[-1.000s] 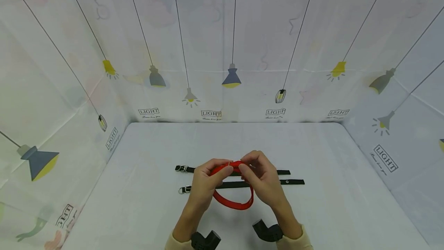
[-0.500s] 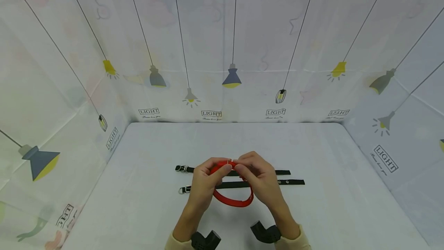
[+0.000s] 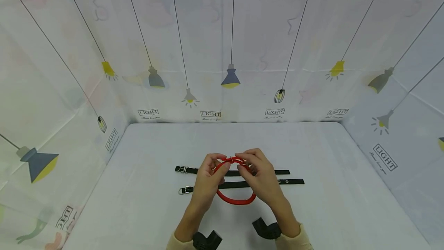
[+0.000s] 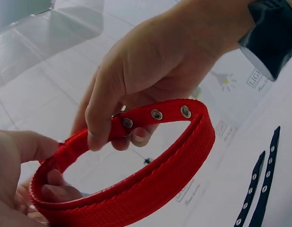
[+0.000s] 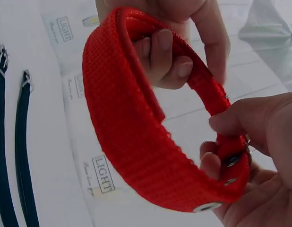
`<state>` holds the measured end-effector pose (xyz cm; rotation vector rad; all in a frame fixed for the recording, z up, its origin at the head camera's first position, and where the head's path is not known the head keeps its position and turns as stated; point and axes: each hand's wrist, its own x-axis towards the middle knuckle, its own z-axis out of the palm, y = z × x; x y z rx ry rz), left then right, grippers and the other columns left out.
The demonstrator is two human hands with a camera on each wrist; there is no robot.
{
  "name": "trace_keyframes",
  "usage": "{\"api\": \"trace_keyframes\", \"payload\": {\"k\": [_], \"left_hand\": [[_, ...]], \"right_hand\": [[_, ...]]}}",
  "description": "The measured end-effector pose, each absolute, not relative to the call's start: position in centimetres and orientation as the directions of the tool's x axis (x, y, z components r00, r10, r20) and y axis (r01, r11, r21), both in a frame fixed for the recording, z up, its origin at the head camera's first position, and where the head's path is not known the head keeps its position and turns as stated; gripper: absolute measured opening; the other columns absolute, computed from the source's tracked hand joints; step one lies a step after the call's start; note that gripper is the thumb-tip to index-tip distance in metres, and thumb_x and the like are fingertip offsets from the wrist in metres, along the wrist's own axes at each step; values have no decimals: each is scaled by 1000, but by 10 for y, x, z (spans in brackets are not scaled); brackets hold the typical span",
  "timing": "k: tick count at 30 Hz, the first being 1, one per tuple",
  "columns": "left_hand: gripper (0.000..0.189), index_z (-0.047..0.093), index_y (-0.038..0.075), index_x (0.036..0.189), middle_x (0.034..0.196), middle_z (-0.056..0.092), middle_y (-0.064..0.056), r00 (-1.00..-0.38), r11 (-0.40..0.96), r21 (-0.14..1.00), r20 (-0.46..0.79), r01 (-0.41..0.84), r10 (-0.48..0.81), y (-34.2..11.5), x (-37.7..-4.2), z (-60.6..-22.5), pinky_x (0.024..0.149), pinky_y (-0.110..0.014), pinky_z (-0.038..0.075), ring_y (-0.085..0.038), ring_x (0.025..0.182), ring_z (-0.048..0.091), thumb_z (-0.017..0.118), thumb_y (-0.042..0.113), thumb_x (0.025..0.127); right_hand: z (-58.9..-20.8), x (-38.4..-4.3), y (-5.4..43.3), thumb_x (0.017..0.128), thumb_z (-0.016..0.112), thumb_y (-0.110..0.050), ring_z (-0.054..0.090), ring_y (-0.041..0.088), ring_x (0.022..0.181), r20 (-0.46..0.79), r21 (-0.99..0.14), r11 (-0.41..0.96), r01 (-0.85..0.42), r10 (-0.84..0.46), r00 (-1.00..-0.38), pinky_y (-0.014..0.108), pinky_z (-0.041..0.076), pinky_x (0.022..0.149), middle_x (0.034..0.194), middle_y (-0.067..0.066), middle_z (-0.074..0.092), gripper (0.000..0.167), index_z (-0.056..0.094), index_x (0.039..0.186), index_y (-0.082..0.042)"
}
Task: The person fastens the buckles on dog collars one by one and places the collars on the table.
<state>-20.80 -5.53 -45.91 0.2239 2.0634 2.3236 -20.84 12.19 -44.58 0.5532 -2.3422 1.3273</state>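
Note:
A red webbing collar [image 3: 237, 202] is bent into a loop and held up above the table by both hands. My left hand [image 3: 204, 182] pinches its left side near the top, thumb against the band. My right hand [image 3: 263, 180] pinches the right side of the top with thumb and fingers. In the left wrist view, metal eyelets line the red collar [image 4: 184, 156] beside the right hand's fingers [image 4: 101, 120]. The right wrist view shows the wide, padded part of the red collar [image 5: 113, 118]; the buckle is mostly hidden by fingers.
Two black collars lie stretched across the white table [image 3: 145, 203] behind the hands. The farther black collar [image 3: 282, 172] and nearer black collar [image 3: 293, 181] have buckles at the left. A printed cloth backdrop [image 3: 194, 49] borders the table.
The fingertips at the loop's top have spread apart a little, and more of its top strap shows. The loop's bottom has risen slightly. The black collars have stayed in place.

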Motion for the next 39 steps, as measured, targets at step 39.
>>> {"api": "trace_keyframes", "payload": {"k": [39], "left_hand": [[10, 74, 5, 93, 67, 61, 3, -939, 647, 743, -73, 173, 335, -33, -215, -514, 45, -19, 45, -7, 49, 51, 77, 13, 86]], "right_hand": [[-496, -201, 161, 88, 77, -15, 52, 11, 73, -78, -529, 840, -117, -185, -980, 24, 47, 58, 83, -1, 59, 15, 68, 98, -8]]}}
